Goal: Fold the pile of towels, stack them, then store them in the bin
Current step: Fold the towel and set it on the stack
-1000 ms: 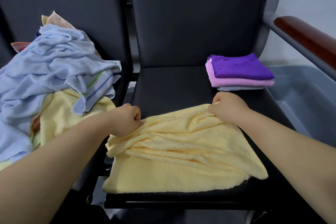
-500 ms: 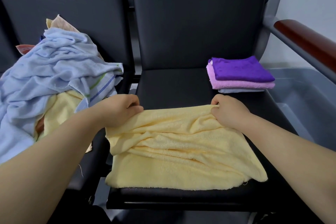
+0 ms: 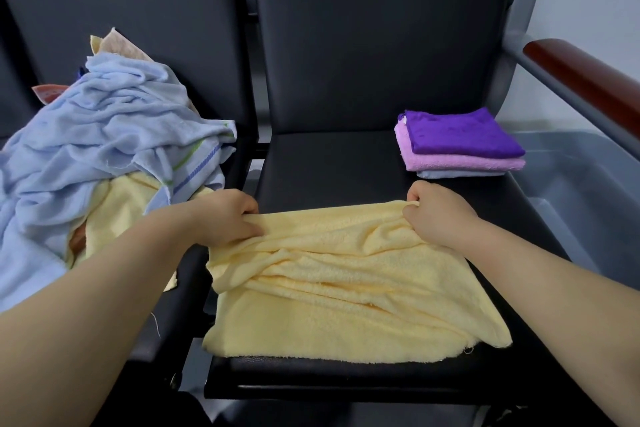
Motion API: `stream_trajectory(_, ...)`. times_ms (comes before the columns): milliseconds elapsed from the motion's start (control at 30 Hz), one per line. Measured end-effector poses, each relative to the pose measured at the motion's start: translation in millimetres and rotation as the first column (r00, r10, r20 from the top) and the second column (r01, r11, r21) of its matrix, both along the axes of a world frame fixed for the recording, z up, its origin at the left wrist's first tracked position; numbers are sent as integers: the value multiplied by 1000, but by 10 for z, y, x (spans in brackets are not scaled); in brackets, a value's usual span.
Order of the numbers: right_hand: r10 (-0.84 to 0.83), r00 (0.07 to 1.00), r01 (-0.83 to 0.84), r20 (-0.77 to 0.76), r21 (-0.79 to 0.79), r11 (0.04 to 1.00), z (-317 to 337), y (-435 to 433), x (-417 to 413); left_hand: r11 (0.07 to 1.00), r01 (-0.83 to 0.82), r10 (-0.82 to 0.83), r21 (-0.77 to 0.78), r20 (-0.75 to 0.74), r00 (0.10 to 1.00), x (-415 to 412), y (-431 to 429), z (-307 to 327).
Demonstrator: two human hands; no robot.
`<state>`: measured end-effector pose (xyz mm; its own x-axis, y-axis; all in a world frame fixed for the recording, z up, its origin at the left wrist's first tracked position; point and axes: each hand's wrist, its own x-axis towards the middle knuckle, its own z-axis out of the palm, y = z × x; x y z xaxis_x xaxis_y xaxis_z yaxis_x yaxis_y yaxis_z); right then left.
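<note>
Pinching the far corners of the yellow towel, left hand and right hand hold it on the chair seat. Pulling that edge taut before folding should flatten the creases.

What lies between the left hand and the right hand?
In the head view, the far edge of the yellow towel runs from the left hand to the right hand; both grip it.

Both bare forearms reach in from 7 and 5 o'clock toward the centre. The left hand and right hand, knuckles up and fingers curled, each pinch the far edge of the yellow towel
</note>
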<state>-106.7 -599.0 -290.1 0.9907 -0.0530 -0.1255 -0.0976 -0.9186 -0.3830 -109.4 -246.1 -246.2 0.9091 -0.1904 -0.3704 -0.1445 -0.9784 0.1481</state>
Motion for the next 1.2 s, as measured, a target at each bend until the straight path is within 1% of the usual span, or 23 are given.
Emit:
stream_trajectory(133, -35, 999, 34, 36, 37, 999, -11, -3, -37, 998, -65, 63, -26, -51, 997, -22, 8, 30)
stream_trajectory(267, -60, 995, 52, 79, 92, 994, -4, 7, -87, 957, -182, 163, -226, -103, 981, -104, 39, 92)
stream_trajectory(333, -61, 994, 51, 87, 106, 993, 19, 16, -107, 935, -194, 178, -295, -81, 981, -117, 70, 130)
stream_trajectory(433, -64, 992, 50, 106, 129, 990, 69, 24, -163, 925, -176, 174, -337, -38, 984, -134, 111, 175)
stream_trajectory(500, -69, 989, 49, 132, 149, 988, 104, 30, -224, 927, -159, 169, -339, -1, 986, -166, 117, 197)
stream_trajectory(600, -74, 976, 35, 205, 190, 981, 151, 39, -307, 937, -120, 162, -329, 103, 981, -229, 116, 249)
stream_trajectory(700, -90, 960, 25, 263, 240, 970, 233, 50, -398, 935, -91, 173, -341, 216, 961, -301, 170, 353)
stream_trajectory(767, -126, 949, 40, 289, 286, 957, 311, 54, -448, 928, -93, 192, -361, 251, 949, -344, 221, 425)
stream_trajectory(900, -157, 928, 31, 338, 349, 937, 471, 62, -556, 938, -120, 205, -324, 241, 949, -476, 279, 526)
stream_trajectory(1033, -157, 914, 15, 375, 357, 934, 596, 70, -662, 969, -99, 145, -225, 200, 969, -548, 323, 558)
stream_trajectory(1133, -203, 914, 49, 353, 401, 915, 648, 73, -721, 979, -93, 125, -180, 174, 977, -602, 346, 562)
stream_trajectory(1200, -256, 920, 93, 298, 469, 878, 660, 83, -737, 973, -100, 137, -206, 176, 975, -639, 341, 562)
